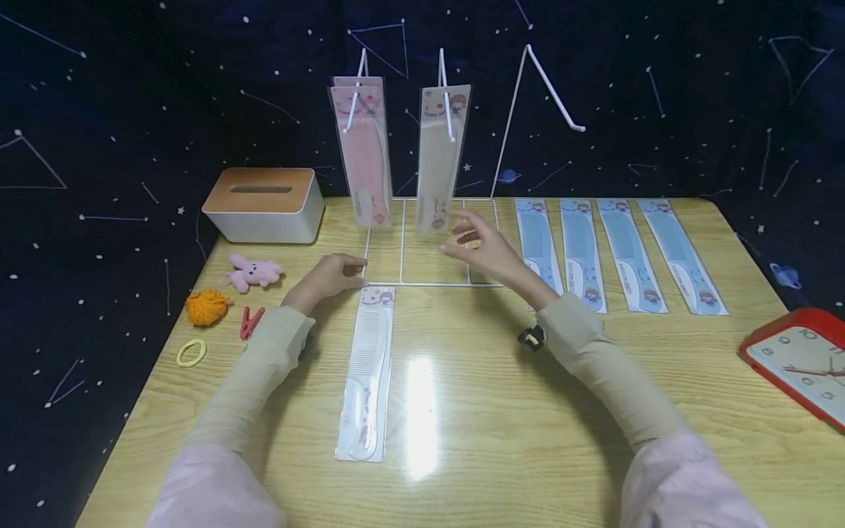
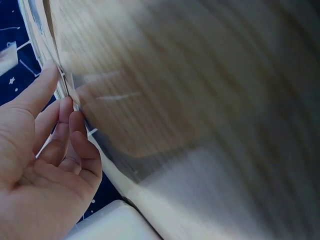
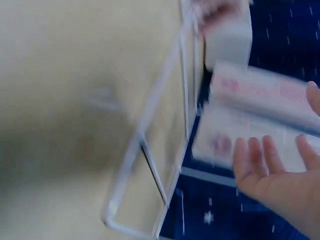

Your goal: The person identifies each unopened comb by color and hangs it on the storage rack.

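My left hand [image 1: 330, 277] pinches the front left corner of a white wire display rack [image 1: 432, 284], thumb and fingertips meeting at the wire in the left wrist view. My right hand [image 1: 485, 249] holds nothing; its spread, lightly bent fingers are close beside a packaged white comb [image 1: 439, 161] on the rack's middle hook. Packaged pink combs [image 1: 365, 158] hang from the left hook. The right hook [image 1: 554, 88] carries nothing. In front of the rack, nearest my left hand, another packaged white comb [image 1: 365, 374] lies flat on the table.
Several packaged blue combs [image 1: 623, 253] lie in a row at the right, beyond which stands a red clock [image 1: 802, 359]. At the left are a tissue box [image 1: 264, 213], a pink plush toy [image 1: 254, 272], orange yarn [image 1: 206, 306], a red clip [image 1: 251, 323] and a yellow ring [image 1: 191, 353].
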Demonstrator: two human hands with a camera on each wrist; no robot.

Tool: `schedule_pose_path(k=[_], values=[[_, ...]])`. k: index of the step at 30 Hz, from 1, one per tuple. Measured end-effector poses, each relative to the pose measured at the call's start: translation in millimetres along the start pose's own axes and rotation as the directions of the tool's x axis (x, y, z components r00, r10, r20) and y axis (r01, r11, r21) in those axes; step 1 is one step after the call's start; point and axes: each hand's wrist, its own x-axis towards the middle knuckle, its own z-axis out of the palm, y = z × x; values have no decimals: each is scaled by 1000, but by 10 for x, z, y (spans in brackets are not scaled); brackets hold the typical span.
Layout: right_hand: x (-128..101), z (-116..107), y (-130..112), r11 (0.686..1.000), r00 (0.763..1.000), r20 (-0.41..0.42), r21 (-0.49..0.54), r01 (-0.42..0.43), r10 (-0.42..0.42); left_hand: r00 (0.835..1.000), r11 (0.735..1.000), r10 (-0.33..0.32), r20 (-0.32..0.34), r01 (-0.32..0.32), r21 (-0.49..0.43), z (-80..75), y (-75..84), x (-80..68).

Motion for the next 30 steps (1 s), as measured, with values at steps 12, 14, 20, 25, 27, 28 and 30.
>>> schedule_pose_path(k=[12,14,20,25,27,28,30], values=[[-536,734,29,989,942,328,-148,-16,64,1000,1000,8,-4,-8,-4,0,-2,-13],[-560,813,-19,983,924,376,-181,1,68,1000,1000,7,-4,-7,-10,-4,4,-13],[-558,1024,-169,925,881,462,-370,89,100,1000,1000,-1,-3,1,-13,-9,10,-27],[-535,1161,-226,867,854,510,-467,173,105,1000,1000,-11,-3,11,-8,-15,16,-29],[-536,1191,-230,852,847,520,-489,189,110,1000,1000,-8,-5,8,-8,-15,21,-27],[-538,1200,-226,845,845,522,-498,193,115,1000,1000,-4,-6,4,-6,-15,23,-27],[-547,1206,-211,832,846,520,-517,202,117,1000,1000,1,-7,-1,-6,-11,26,-25]])
